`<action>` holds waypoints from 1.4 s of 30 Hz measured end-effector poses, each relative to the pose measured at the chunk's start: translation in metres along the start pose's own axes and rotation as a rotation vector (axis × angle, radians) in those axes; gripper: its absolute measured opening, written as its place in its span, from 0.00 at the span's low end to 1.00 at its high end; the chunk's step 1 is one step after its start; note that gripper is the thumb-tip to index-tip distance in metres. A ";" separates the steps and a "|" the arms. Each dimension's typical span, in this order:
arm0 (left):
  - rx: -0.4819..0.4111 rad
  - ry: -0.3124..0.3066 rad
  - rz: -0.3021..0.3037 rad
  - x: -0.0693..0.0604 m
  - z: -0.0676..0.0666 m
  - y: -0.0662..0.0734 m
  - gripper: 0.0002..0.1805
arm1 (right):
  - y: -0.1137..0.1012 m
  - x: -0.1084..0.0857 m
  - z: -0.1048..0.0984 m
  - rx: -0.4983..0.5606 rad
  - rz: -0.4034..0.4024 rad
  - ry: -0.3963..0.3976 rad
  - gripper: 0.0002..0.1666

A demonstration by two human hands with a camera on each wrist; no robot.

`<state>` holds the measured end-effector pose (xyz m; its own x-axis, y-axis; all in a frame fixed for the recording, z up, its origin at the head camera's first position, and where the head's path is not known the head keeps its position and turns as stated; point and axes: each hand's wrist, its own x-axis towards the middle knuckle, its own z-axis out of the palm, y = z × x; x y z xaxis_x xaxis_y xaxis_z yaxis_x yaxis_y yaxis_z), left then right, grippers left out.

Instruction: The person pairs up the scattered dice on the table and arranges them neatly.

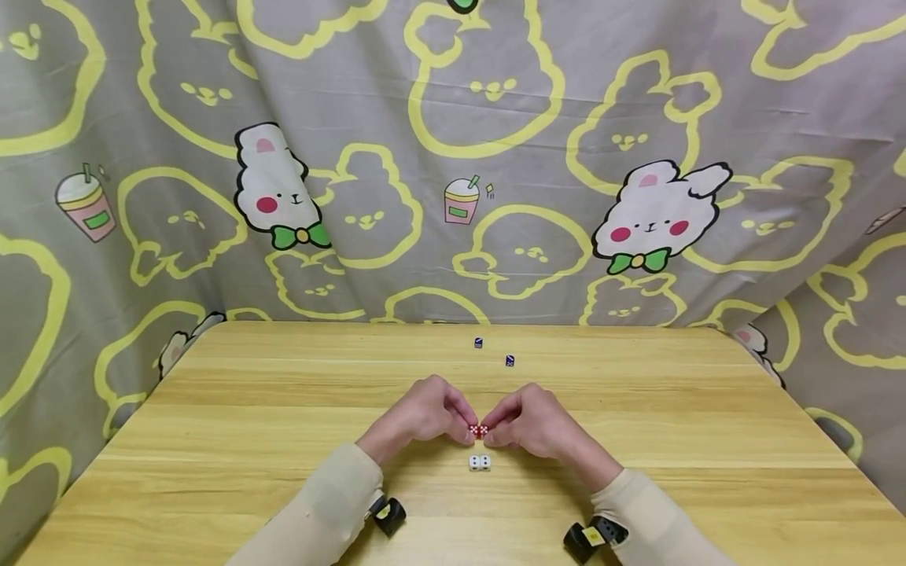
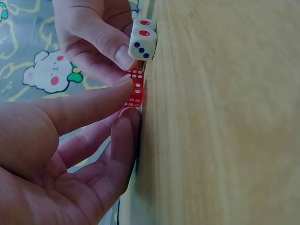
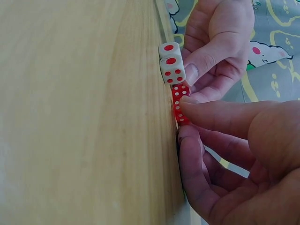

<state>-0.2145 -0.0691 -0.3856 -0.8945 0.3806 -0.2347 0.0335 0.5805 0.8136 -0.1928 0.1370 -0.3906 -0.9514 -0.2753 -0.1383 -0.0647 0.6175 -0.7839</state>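
Note:
Two red dice (image 1: pixel 478 431) with white pips stand side by side, touching, on the wooden table. My left hand (image 1: pixel 433 410) pinches the left red die between thumb and fingers. From the other side, my right hand (image 1: pixel 538 420) pinches the right one the same way. Both wrist views show the red dice (image 2: pixel 136 88) low at the tabletop, partly covered by the fingertips. Closer to me, a pair of white dice (image 1: pixel 479 463) sits side by side, each with two dark pips on top. Red single pips mark their near faces in the right wrist view.
Farther back on the wooden table (image 1: pixel 283 369) lie two dark blue dice, one (image 1: pixel 478 343) near the back edge and the other (image 1: pixel 510 361) a little closer and to the right. A patterned grey curtain (image 1: pixel 439 259) hangs behind and at the sides.

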 end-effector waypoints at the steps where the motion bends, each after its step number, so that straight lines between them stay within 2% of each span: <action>1: -0.002 0.000 0.001 0.000 0.000 0.000 0.10 | 0.000 0.000 0.000 0.000 -0.001 -0.001 0.06; 14: -0.009 0.002 0.013 -0.002 -0.002 0.000 0.10 | -0.001 0.001 -0.001 0.007 -0.015 -0.014 0.07; 24: -0.020 0.003 0.018 -0.001 -0.002 -0.002 0.10 | 0.001 0.001 -0.005 0.053 -0.007 -0.040 0.12; 42: -0.010 0.003 0.025 -0.002 0.000 -0.001 0.11 | 0.001 0.004 -0.021 0.092 0.035 0.057 0.13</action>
<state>-0.2132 -0.0704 -0.3855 -0.8949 0.3926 -0.2122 0.0516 0.5633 0.8247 -0.2029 0.1519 -0.3795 -0.9684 -0.2104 -0.1342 -0.0053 0.5551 -0.8317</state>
